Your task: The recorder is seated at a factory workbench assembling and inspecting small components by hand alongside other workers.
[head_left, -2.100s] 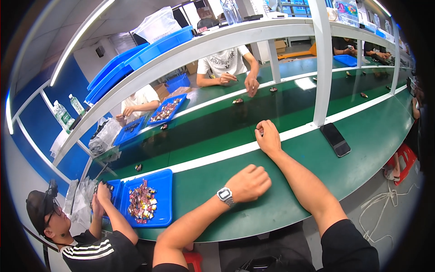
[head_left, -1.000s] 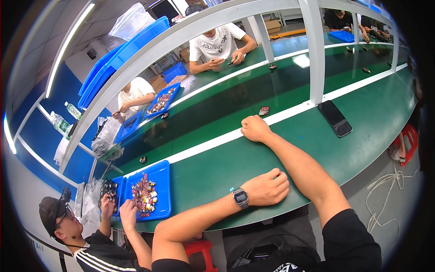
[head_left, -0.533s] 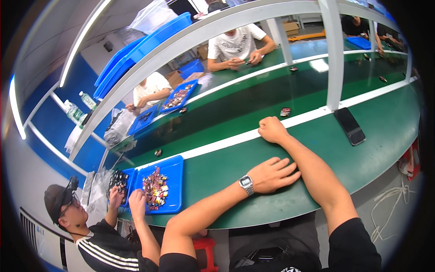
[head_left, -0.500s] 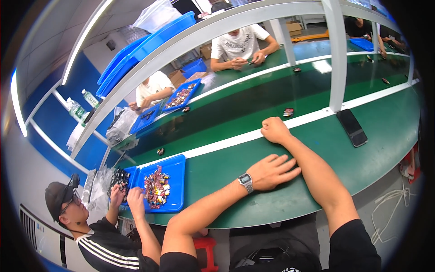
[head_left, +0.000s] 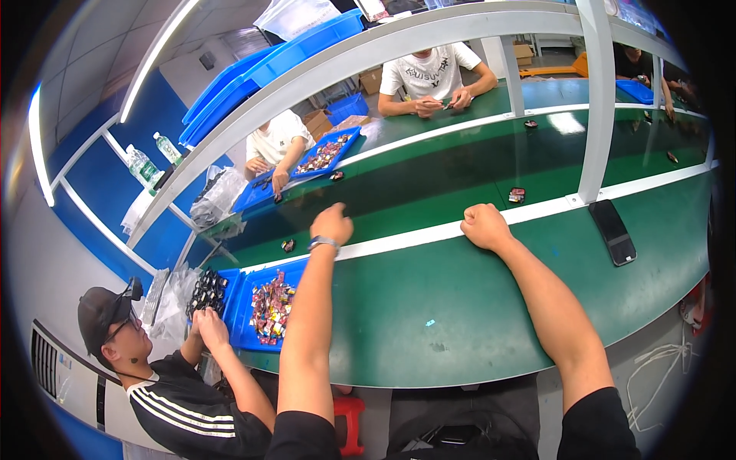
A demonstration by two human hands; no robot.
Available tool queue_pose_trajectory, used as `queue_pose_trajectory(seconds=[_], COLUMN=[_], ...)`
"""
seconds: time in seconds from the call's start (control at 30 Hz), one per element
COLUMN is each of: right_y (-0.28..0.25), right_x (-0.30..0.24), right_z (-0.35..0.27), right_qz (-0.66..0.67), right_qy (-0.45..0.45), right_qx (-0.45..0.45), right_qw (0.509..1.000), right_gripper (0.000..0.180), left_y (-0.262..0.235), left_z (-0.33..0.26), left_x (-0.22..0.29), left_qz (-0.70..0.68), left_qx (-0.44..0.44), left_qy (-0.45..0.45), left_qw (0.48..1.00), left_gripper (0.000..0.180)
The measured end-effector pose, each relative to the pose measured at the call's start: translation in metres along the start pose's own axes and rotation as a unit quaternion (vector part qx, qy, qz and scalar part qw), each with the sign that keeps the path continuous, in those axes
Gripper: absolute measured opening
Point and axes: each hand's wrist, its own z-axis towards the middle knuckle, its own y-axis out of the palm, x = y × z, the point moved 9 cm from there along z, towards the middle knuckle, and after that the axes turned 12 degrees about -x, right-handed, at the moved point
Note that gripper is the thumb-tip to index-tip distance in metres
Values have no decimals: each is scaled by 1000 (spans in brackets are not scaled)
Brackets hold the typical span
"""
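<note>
My left hand (head_left: 332, 225), with a metal watch (head_left: 323, 244) on its wrist, is held out over the near edge of the green belt (head_left: 406, 211). Its fingers point away, partly hidden and blurred, and I see nothing in them. To its left, a small dark-and-red bundle (head_left: 287, 245) lies on the belt. My right hand (head_left: 485, 226) is a closed fist at the white rail (head_left: 406, 241), with nothing showing in it. Another small red-and-white bundle (head_left: 517, 195) sits on the belt just beyond that fist.
A blue tray (head_left: 247, 303) of small colourful pieces stands on the green table (head_left: 491, 314), partly behind my left forearm. A co-worker (head_left: 188, 391) sits at left beside black parts. A black phone (head_left: 613, 232) lies right, by a white post (head_left: 595, 100). People work across the belt.
My left hand has swung from beside my right forearm up and left to the belt. My right fist stays at the rail. The whole view has shifted slightly.
</note>
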Motion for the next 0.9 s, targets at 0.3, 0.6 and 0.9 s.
queue_pose_trajectory(seconds=[0.3, 0.6, 0.9], right_y=[-2, -1, -3], right_x=[0, 1, -3], right_z=[-4, -3, -4], right_qz=[-12, -23, -20], right_qy=[24, 23, 13], right_qx=[-4, -3, 0], right_qw=[1000, 999, 1000], right_gripper=[23, 22, 24], left_y=[16, 28, 0], left_z=[-12, -9, 11], left_x=[-163, -184, -93], left_qz=[-37, -8, -94], left_qx=[-83, -61, 76], left_qy=[-328, -345, -120], left_qw=[940, 937, 985], left_gripper=[41, 36, 49])
